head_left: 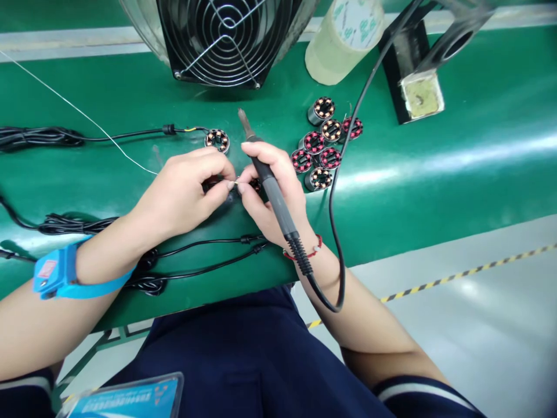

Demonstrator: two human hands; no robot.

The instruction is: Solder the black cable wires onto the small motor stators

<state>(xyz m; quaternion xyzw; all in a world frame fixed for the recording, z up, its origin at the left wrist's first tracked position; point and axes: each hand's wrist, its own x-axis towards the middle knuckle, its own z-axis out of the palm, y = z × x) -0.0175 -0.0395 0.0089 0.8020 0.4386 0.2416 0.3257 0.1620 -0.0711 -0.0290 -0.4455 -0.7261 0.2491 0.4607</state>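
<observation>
My left hand (180,188) is closed, thumb and forefinger pinching the end of a thin pale wire (237,182). My right hand (292,184) holds a soldering iron (278,204), its tip pointing away from me. Fingertips of the same hand meet the thin wire, close to my left fingertips. Partly hidden under both hands is a small wound motor stator (255,184). Just beyond my left hand lies another stator (217,140) with copper windings, joined to a black cable (130,134). A strand of solder wire (93,121) runs to my left hand.
Several stators (321,143) with red or copper windings cluster right of my hands. At the back stand a fan (226,40), a tape roll (343,43) and an iron stand with sponge (421,96). Coiled black cables (78,223) lie left. The iron's cord (333,215) loops over my right forearm.
</observation>
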